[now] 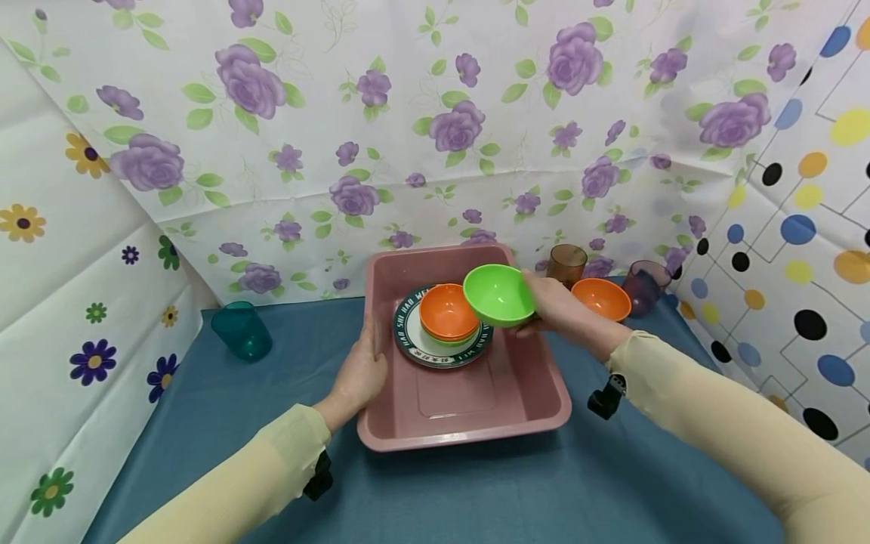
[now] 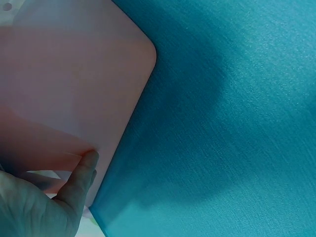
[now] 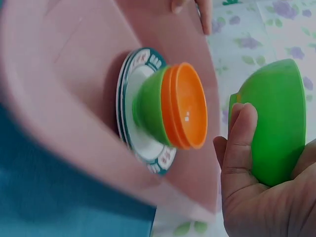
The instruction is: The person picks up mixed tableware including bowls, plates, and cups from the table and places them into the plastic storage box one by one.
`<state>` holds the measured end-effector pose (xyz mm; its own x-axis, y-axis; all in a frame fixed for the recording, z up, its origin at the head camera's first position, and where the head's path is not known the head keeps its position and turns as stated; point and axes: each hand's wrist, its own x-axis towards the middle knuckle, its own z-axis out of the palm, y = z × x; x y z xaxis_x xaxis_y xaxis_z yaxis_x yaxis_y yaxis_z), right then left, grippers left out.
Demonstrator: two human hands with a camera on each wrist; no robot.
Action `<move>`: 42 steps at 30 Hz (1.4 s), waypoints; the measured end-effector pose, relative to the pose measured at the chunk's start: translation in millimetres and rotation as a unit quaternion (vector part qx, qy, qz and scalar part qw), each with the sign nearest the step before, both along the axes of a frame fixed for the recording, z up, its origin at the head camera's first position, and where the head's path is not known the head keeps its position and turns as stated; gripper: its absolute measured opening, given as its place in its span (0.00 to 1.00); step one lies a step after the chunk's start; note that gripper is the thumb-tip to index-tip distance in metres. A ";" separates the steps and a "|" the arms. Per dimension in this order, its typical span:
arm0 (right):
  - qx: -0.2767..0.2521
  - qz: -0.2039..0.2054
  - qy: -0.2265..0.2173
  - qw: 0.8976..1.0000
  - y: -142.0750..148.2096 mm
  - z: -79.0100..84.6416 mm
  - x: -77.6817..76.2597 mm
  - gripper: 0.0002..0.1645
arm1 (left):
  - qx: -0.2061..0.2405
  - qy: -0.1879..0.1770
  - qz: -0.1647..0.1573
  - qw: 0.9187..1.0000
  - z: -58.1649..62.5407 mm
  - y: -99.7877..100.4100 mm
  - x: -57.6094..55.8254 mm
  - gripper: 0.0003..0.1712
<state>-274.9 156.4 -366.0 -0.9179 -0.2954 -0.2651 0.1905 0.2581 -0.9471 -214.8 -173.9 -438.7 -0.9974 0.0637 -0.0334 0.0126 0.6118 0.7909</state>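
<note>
- The right hand (image 1: 557, 306) has a closed grip on a bright green bowl (image 1: 498, 293), with fingers and thumb curled round its outer side.
- The bowl lies on the inner side of that grip, pointing away from the wrist towards the middle of the scene; its opening faces up in the head view, and the fingertips reach low on its wall in the right wrist view.
- It is held raised, near the right wall of a pink basin (image 1: 448, 400) and clear of the stack inside.
- The left hand (image 1: 356, 378) grips the basin's left wall, fingers along the outside, so the basin lies directly to the right of this grip.
- Inside the basin, orange bowls (image 1: 447, 310) nest in a lower green bowl (image 3: 149, 106), and these stand on green-rimmed plates (image 1: 409, 332).
- The basin sits on the blue worktop (image 1: 435, 495).
- Behind the right forearm are an amber cup (image 1: 567, 263), a separate orange bowl (image 1: 601, 298) and a purple cup (image 1: 642, 289).
- A teal cup (image 1: 242, 331) leans at the worktop's left, well apart from the basin.
</note>
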 end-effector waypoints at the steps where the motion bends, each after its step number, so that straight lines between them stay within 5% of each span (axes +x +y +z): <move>1: 0.004 0.005 0.002 1.000 -4.5 -0.2 0.3 0.40 | 0.003 -0.001 0.001 1.000 0.2 0.4 0.3 0.48; 10: 0.052 0.030 0.027 0.998 -32.2 -0.5 3.7 0.41 | 0.014 0.003 -0.005 1.000 -0.5 1.6 0.6 0.49; 24: 0.029 0.046 0.035 0.998 -47.8 -1.2 5.0 0.40 | -0.021 -0.025 -0.001 0.999 12.8 -8.8 2.0 0.41; 30: 0.029 0.043 0.034 0.998 -47.2 -1.3 4.7 0.41 | -0.032 0.056 0.014 0.998 34.4 -7.1 -4.3 0.35; 34: 0.027 0.044 0.034 0.998 -48.8 -0.3 4.8 0.40 | 0.011 0.107 -0.014 0.994 51.8 3.7 -2.8 0.33; 38: 0.036 0.040 0.035 0.998 -51.6 0.8 5.3 0.40 | 0.114 0.053 -0.046 0.991 64.7 22.2 0.9 0.34; 42: 0.050 0.031 0.032 0.998 -56.3 0.1 6.2 0.41 | 0.236 -0.070 -0.038 0.969 70.6 43.2 -1.0 0.38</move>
